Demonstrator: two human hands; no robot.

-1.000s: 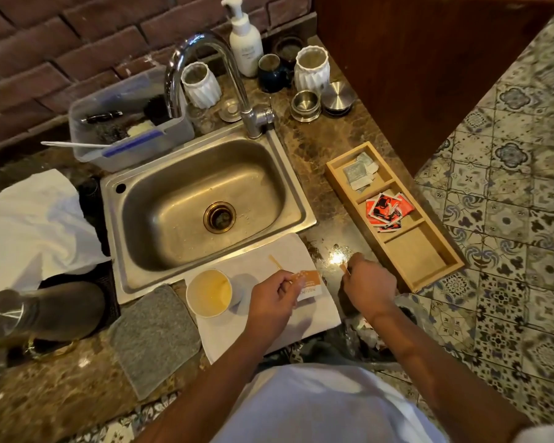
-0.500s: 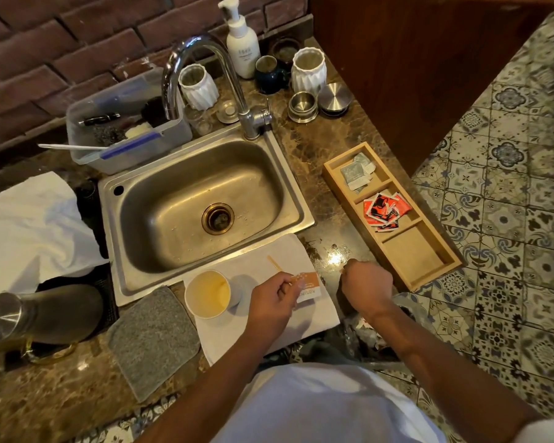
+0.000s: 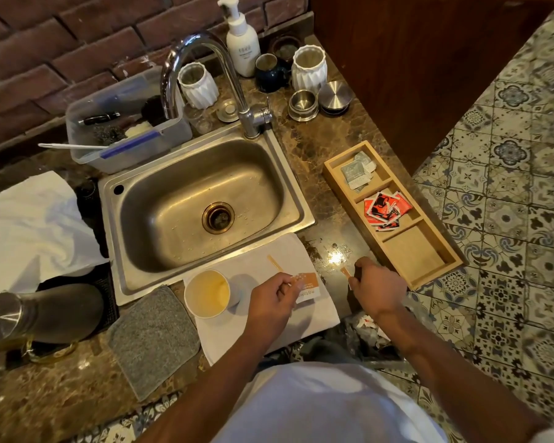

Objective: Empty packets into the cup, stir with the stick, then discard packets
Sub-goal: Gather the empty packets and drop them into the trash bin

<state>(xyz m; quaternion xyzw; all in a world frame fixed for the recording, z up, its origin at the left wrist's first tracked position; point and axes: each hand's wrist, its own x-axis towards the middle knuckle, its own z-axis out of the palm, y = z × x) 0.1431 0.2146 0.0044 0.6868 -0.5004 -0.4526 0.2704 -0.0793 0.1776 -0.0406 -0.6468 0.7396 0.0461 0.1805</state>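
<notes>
**Packet held beside the cup, torn strip in the other hand**

The left hand (image 3: 271, 294) pinches an orange and white packet (image 3: 307, 287) over the white cloth (image 3: 314, 314), just right of the paper cup (image 3: 207, 293). The cup stands on this cloth, in front of the sink (image 3: 202, 199). A thin wooden stick (image 3: 274, 263) lies on the cloth behind the packet. The right hand (image 3: 376, 284) is curled around a small orange strip (image 3: 345, 272), near the wooden tray (image 3: 413, 251) with red packets (image 3: 383, 211).

Cup (image 3: 208, 293) on cloth (image 3: 314, 318) before sink (image 3: 202, 206), compartment tray (image 3: 429, 266) to its right.
</notes>
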